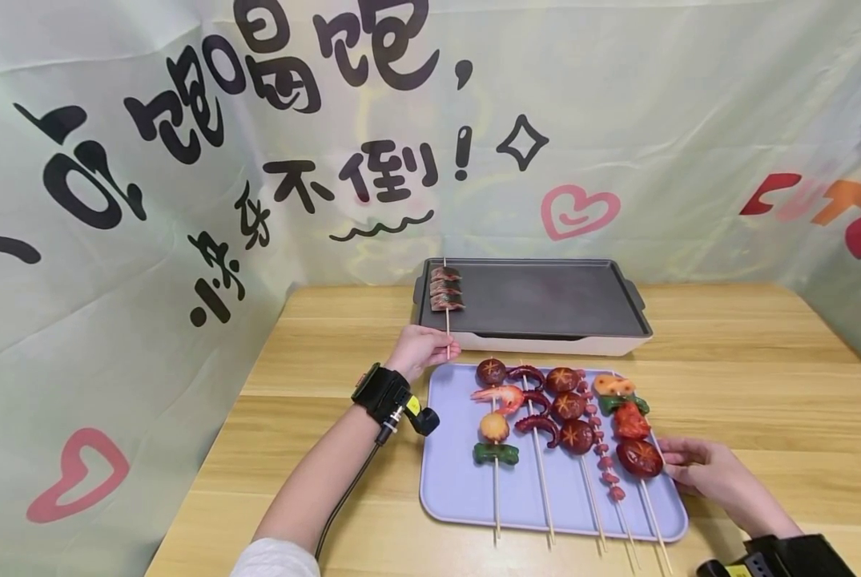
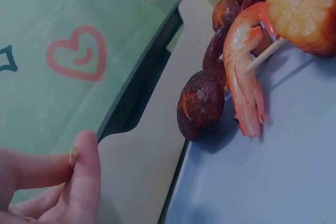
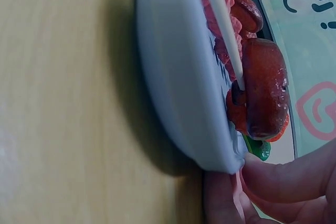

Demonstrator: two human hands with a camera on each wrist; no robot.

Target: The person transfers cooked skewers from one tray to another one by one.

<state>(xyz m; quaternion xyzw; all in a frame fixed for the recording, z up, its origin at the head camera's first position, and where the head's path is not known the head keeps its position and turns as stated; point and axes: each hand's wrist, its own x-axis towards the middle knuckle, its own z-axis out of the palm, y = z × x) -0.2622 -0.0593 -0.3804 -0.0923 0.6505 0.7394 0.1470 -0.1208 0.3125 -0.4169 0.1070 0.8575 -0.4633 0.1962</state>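
Note:
My left hand (image 1: 421, 351) pinches the lower end of a wooden skewer between thumb and fingertips, in front of the grill. The skewer's dark, layered meat pieces (image 1: 446, 290) lie on the left end of the black grill plate (image 1: 545, 296). In the left wrist view the stick's end (image 2: 73, 156) pokes out between the fingertips. At the lavender tray's right edge, my right hand (image 1: 704, 469) holds the rim, thumb above and fingers beneath in the right wrist view. On the tray (image 1: 452, 481) lie several skewers; the one with a mushroom cap (image 1: 640, 458) is nearest that hand.
Across the tray, from the left, are a shrimp (image 1: 502, 398) skewer, an octopus tentacle (image 1: 538, 429) skewer, a mushroom (image 1: 577, 437) skewer and a skewer of small red pieces (image 1: 606, 463). Several sticks overhang its front edge. A printed cloth (image 1: 675, 96) hangs behind the wooden table (image 1: 329, 449).

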